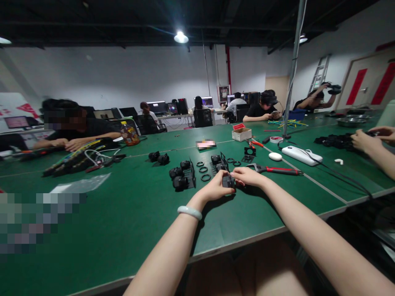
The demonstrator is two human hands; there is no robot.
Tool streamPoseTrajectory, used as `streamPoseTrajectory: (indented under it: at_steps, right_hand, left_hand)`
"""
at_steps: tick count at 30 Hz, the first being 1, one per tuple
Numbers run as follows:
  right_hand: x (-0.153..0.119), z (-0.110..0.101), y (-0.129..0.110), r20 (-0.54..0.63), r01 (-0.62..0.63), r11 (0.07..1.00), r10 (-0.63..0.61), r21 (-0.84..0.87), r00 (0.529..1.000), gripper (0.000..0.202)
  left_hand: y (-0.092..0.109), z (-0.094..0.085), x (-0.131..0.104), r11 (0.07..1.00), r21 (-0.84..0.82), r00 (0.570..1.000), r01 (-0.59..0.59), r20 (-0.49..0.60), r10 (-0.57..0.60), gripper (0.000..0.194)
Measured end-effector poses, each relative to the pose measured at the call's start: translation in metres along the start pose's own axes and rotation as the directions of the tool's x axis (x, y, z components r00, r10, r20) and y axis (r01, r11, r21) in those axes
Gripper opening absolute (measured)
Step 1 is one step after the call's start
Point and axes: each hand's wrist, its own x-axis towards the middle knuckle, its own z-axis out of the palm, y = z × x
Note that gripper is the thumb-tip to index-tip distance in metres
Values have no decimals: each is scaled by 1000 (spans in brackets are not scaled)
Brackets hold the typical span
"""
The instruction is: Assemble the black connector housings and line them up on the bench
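Observation:
Close together over the green table (160,218), both hands grip one small black part (227,181), whose exact kind I cannot make out. My left hand (216,186), with a pale bangle above its wrist, has its fingers and thumb closed round the part's left side. From the right, my right hand (247,176) pinches its upper edge. Just beyond stand black lens-like units (216,159) on plates. Left of them is a group of similar black units (180,176), and several black rings (205,177) lie between.
Right of my hands lie a red-handled adjustable wrench (277,169), a white power bank-like block (301,156) with a cable and a white oval object (275,156). A small box (241,133) stands farther back. Other people sit round the table; a co-worker's hands (370,139) are at right.

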Motion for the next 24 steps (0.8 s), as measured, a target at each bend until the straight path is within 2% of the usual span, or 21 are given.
streamPoseTrajectory:
  at_steps: [7, 11, 15, 18, 20, 24]
  right_hand:
    - [1, 3, 0, -67, -24, 996, 18, -89, 998, 41]
    - [0, 1, -2, -81, -26, 1000, 25, -16, 996, 42]
    - [-4, -5, -8, 2, 5, 987, -5, 163, 1000, 37]
    - [-8, -10, -12, 100, 37, 958, -68, 286, 993, 43]
    - [-10, -12, -13, 139, 51, 944, -101, 326, 985, 47]
    - [-11, -13, -12, 133, 88, 942, -138, 323, 981, 49]
  left_hand:
    - [1, 0, -1, 999, 40, 1000, -5, -6, 5, 49]
    - [0, -1, -1, 998, 58, 1000, -17, -13, 17, 50]
    - [-2, -1, 0, 998, 60, 1000, -13, -6, 13, 51]
    - [-5, -1, 0, 997, 73, 1000, 26, -19, -25, 55]
    - [-6, -1, 1, 997, 73, 999, 34, -31, -32, 56]
    - [-5, -1, 1, 999, 42, 1000, 22, -19, -21, 55]
